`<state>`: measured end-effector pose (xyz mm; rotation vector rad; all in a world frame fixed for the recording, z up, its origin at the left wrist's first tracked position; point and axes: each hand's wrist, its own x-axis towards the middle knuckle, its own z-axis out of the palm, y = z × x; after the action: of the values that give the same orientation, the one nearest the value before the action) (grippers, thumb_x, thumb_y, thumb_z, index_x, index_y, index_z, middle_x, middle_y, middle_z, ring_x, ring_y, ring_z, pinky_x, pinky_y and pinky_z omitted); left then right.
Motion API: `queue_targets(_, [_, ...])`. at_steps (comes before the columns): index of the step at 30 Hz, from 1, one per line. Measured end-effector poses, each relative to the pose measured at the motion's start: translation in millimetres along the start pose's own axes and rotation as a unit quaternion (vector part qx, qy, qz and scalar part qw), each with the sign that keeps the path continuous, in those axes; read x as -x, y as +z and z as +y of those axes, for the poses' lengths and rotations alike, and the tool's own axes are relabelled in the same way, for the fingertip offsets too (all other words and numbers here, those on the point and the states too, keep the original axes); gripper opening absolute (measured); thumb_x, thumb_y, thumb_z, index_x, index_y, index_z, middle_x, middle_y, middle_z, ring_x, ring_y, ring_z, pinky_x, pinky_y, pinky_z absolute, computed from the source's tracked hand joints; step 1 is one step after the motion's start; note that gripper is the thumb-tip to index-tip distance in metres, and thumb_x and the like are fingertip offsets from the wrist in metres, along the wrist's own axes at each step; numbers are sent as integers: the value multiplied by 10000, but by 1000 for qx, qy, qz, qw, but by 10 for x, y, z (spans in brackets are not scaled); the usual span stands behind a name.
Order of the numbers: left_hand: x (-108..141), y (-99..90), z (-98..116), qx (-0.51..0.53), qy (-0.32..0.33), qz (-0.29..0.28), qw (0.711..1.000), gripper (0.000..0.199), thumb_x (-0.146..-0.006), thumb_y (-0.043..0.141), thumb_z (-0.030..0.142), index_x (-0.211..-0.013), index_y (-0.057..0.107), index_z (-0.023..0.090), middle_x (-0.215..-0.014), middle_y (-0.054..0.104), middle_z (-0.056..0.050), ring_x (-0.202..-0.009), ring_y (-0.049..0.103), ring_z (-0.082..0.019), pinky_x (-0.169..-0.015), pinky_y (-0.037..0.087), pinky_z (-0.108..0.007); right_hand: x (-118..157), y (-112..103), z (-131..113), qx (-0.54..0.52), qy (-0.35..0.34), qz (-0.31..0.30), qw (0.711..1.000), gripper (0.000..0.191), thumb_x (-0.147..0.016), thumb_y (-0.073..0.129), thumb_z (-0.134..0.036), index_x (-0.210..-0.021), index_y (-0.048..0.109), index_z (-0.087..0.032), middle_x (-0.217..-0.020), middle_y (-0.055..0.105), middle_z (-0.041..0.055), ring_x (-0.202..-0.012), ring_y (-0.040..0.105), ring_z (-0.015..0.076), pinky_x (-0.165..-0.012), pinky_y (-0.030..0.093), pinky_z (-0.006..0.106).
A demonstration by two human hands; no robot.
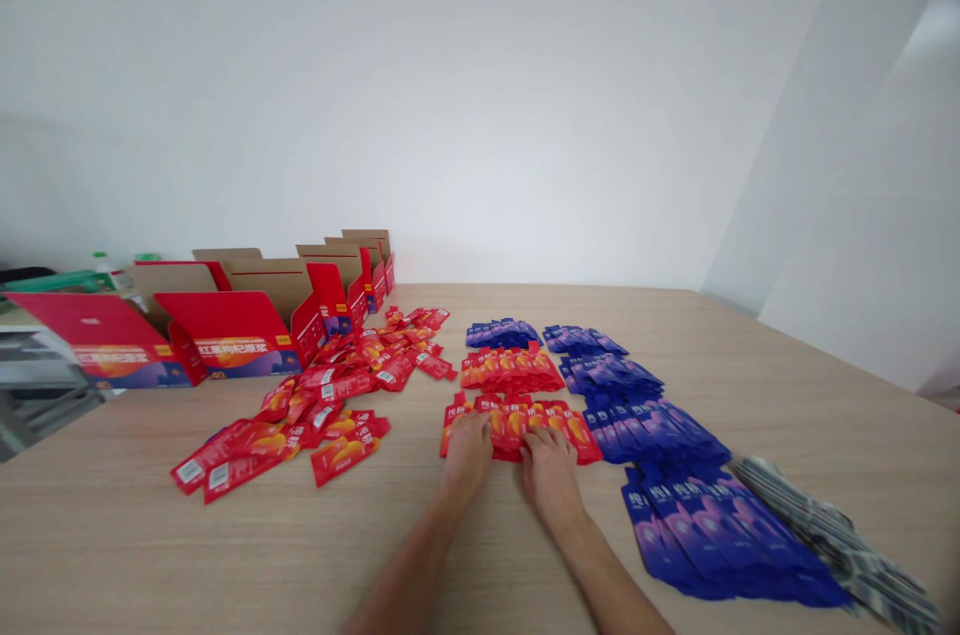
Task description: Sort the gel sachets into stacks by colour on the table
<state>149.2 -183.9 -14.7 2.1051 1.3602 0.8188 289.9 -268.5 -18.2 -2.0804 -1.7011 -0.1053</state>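
Note:
My left hand point(469, 450) rests with bent fingers on the left part of a fanned row of red sachets point(514, 420). My right hand point(551, 465) touches the lower edge of the same row, a little right of its middle, fingers curled over the packets. Whether either hand pinches a sachet is hidden. Behind this row lies another overlapping red row point(510, 368). Rows of dark blue sachets point(649, 430) lie to the right, the nearest blue fan point(720, 530) being beyond my right forearm.
Loose red sachets point(345, 380) are heaped on the left of the wooden table point(495, 555). Open red cartons point(240, 335) stand behind them. A striped grey cloth item point(832, 530) lies at the right. A white wall rises behind the table.

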Motion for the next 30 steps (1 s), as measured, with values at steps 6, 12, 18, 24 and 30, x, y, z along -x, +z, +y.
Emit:
queue_targets(6, [113, 6, -14, -101, 4, -25, 995, 492, -816, 591, 394, -1257, 643, 180, -1378, 567, -146, -1358, 414, -290, -1165, 208, -403, 18, -8, -46, 19, 9, -2, 1000, 372, -928, 437, -224, -1230, 654, -238, -1348, 587, 87, -1235, 447, 277, -998, 294, 383])
queue_targets(12, [170, -14, -38, -118, -15, -86, 989, 734, -713, 667, 324, -1417, 499, 204, -1532, 395, -134, -1440, 277, -330, -1174, 172, -460, 7, 2, -69, 47, 6, -39, 998, 429, -932, 452, -251, -1319, 578, -385, -1430, 512, 61, -1262, 420, 303, -980, 288, 424])
queue_targets(18, [159, -19, -49, -121, -21, -72, 990, 590, -797, 601, 331, -1380, 544, 268, -1485, 465, -106, -1397, 324, -333, -1135, 233, -488, 3, -5, -31, 47, 4, -52, 998, 419, -926, 431, -219, -1251, 634, -388, -1414, 533, 46, -1273, 416, 305, -988, 282, 426])
queue_targets(24, [183, -40, -21, -106, -14, -62, 992, 568, -811, 597, 357, -1371, 554, 278, -1452, 504, -94, -1381, 334, -339, -1130, 233, -493, 28, -18, -33, 45, 0, -47, 998, 498, -834, 471, -132, -1260, 633, -333, -1424, 528, 55, -1280, 411, 297, -1016, 257, 409])
queue_targets(30, [217, -1, -21, -133, -17, -61, 989, 544, -806, 603, 365, -1343, 577, 286, -1465, 487, -86, -1384, 310, -352, -1120, 238, -501, 37, -31, -49, 38, 2, -39, 999, 520, -808, 464, -109, -1257, 637, -306, -1423, 532, 60, -1275, 416, 292, -1007, 264, 402])
